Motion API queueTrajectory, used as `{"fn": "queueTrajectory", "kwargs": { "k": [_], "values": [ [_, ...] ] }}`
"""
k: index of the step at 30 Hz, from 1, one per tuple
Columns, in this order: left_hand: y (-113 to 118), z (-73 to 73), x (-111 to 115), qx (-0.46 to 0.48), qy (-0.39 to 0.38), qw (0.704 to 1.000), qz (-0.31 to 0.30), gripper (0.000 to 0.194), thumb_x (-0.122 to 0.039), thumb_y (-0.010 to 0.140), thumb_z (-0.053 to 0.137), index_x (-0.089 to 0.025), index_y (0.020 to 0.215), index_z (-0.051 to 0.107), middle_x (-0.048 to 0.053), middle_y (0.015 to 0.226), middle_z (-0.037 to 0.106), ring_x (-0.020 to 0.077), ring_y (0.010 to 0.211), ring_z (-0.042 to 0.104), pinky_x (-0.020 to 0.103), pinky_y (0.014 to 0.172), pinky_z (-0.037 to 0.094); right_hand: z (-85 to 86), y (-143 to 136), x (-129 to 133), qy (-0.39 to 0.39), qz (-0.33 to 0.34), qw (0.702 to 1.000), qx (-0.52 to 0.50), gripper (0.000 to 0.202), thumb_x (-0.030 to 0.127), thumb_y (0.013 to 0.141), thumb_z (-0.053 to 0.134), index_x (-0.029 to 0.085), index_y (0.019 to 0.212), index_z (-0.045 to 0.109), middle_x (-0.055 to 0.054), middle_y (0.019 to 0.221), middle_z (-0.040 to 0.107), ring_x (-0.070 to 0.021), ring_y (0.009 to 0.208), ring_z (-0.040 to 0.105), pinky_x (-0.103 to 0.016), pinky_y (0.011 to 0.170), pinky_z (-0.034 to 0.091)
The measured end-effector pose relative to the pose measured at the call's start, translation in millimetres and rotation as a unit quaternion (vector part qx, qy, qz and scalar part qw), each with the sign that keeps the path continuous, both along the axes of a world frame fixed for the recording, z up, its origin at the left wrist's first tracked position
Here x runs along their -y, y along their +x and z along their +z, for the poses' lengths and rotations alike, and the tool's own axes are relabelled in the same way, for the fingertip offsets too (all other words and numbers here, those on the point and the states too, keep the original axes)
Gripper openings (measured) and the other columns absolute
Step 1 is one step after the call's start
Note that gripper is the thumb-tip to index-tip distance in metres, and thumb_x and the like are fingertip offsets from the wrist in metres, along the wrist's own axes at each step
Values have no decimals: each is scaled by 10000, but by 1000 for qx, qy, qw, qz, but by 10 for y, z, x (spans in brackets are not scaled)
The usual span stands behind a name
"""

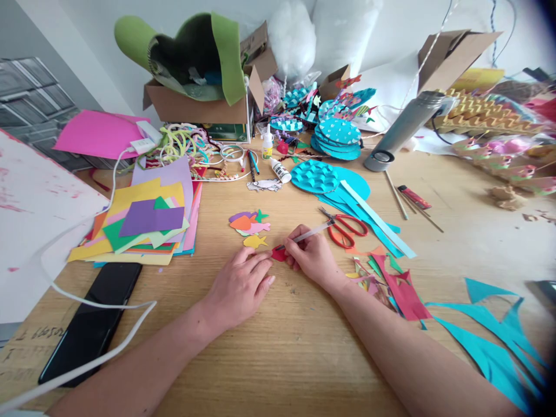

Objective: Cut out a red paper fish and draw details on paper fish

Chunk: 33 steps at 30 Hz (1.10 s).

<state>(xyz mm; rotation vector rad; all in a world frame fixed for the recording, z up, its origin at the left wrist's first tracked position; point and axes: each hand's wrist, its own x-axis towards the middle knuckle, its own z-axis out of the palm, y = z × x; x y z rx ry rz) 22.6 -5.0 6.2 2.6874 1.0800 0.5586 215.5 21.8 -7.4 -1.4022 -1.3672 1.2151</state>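
At the left of the desk (278,353), a smooth black phone (89,324) lies flat. Just past it is a messy heap of paper (152,219), with thin flat sheets in yellow, purple, green and pink, some with pointy corners.

Next comes the left hand (243,281). It is not holding anything up. It lies low and loose, with its fingertips at the left edge of a small red piece (278,253). Soft, steady pushing there should keep the piece from sliding or crumpling. Just beyond that hand are flat paper fish, with a yellow fish (255,241) nearest, round in the tummy and forked at the tail.

The red piece is between the two hands, near the middle of the desk. The right hand (315,260) pinches a thin, see-through pen (310,230) close to its tip, which is at the red piece. A light, slow touch would be best, as hard pokes could tear or bend such a small bit.

To the right are scissors (353,218) with shiny red loops, then a jagged red scrap (403,292), and last, long blue scraps (482,347) with curvy sides and sharp ends.
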Motion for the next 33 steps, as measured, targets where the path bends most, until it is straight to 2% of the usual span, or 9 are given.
{"fn": "queueTrajectory", "kwargs": {
  "k": [33],
  "values": [
    [7,21,-4,4,1,1000,3,234,-228,934,484,-151,1123,599,78,1172,648,243,1075,501,431,965,462,33,-5,8,-4,-2,1000,27,139,281,816,557,202,735,477,37,465,564,-108,358,509,-186,341,372]
  ]
}}
